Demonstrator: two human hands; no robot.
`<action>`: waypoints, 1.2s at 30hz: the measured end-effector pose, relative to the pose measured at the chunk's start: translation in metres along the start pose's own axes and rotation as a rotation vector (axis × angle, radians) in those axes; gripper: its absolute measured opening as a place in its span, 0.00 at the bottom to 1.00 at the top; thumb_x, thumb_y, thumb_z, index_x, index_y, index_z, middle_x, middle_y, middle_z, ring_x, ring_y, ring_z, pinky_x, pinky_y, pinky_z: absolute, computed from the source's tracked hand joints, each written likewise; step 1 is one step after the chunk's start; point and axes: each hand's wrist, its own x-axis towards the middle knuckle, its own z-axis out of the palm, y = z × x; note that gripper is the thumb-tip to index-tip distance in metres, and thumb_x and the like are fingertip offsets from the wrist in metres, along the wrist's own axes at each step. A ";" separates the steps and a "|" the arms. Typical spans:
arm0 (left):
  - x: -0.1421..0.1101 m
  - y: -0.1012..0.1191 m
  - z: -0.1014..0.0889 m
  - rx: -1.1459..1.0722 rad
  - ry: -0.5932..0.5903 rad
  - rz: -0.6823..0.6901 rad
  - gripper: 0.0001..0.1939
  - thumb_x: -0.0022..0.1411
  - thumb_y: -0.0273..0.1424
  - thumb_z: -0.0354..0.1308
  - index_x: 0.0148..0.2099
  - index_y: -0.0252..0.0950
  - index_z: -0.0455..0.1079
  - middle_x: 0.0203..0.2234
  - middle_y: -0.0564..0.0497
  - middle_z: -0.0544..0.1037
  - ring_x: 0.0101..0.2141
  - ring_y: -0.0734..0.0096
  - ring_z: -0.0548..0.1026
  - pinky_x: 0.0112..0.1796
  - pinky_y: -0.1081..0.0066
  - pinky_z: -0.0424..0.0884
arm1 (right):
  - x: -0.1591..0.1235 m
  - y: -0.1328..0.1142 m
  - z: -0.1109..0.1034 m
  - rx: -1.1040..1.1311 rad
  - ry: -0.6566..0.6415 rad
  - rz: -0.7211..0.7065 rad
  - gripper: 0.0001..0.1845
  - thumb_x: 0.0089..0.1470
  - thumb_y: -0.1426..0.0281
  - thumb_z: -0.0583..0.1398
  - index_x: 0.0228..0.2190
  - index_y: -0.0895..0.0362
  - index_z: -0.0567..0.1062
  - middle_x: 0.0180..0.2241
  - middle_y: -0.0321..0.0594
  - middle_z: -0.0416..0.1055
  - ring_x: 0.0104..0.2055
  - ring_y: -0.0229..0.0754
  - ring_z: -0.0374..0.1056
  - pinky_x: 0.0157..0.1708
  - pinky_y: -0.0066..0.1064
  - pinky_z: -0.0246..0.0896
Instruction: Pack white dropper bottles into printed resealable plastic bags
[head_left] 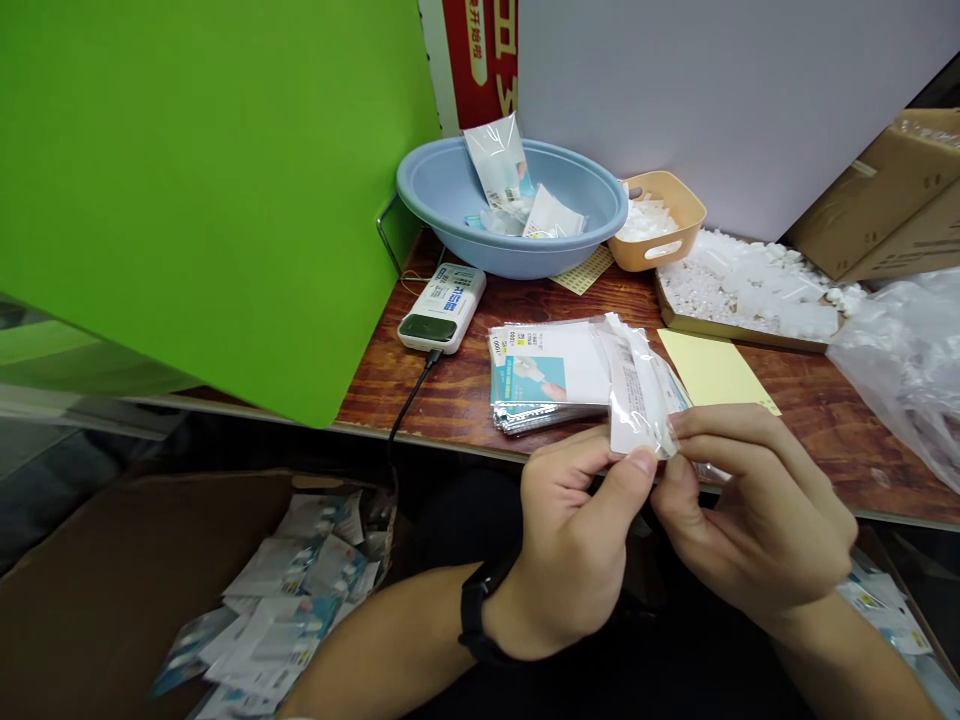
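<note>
A clear plastic packet (634, 390) with a white printed card inside is held up at the table's front edge. My left hand (581, 530), with a black band at the wrist, pinches its lower edge between thumb and fingers. On the other side, my right hand (750, 500) grips the packet's lower right corner with thumb and fingertips. Just behind the packet lies a stack of similar packets (547, 375), with white and teal printed cards. What sits inside the held packet besides the card is hard to make out.
A blue basin (427, 190) with packets stands at the back. Beside it are an orange basket (694, 215) and a cardboard tray (720, 335) of small white pieces. A white power bank (444, 305), yellow sheet (720, 370), green panel (225, 200) and box of packets (97, 580) surround the work.
</note>
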 end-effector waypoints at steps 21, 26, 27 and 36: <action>0.001 -0.004 -0.003 0.037 0.013 0.105 0.11 0.63 0.26 0.57 0.33 0.38 0.80 0.25 0.54 0.79 0.29 0.74 0.73 0.34 0.74 0.67 | 0.001 0.008 0.004 0.079 0.067 0.049 0.13 0.49 0.84 0.60 0.33 0.55 0.72 0.29 0.40 0.73 0.32 0.42 0.72 0.29 0.34 0.70; 0.002 -0.002 -0.004 0.108 0.016 0.144 0.11 0.62 0.25 0.57 0.31 0.38 0.79 0.23 0.55 0.77 0.28 0.75 0.72 0.31 0.76 0.66 | 0.000 0.012 0.003 0.094 0.056 0.042 0.12 0.48 0.84 0.60 0.33 0.56 0.72 0.30 0.41 0.73 0.34 0.42 0.73 0.32 0.35 0.71; 0.002 -0.003 -0.005 0.126 0.015 0.149 0.10 0.62 0.25 0.57 0.32 0.38 0.79 0.24 0.55 0.78 0.28 0.75 0.72 0.31 0.76 0.66 | 0.000 0.014 0.002 0.097 0.045 0.034 0.12 0.48 0.84 0.60 0.33 0.57 0.72 0.30 0.41 0.73 0.34 0.43 0.73 0.33 0.35 0.71; 0.001 -0.001 -0.011 0.304 0.072 0.181 0.11 0.62 0.28 0.57 0.27 0.34 0.72 0.22 0.53 0.74 0.25 0.75 0.70 0.29 0.75 0.66 | -0.007 0.035 -0.004 0.044 0.111 -0.028 0.19 0.47 0.81 0.62 0.42 0.57 0.75 0.40 0.48 0.76 0.41 0.51 0.74 0.37 0.43 0.73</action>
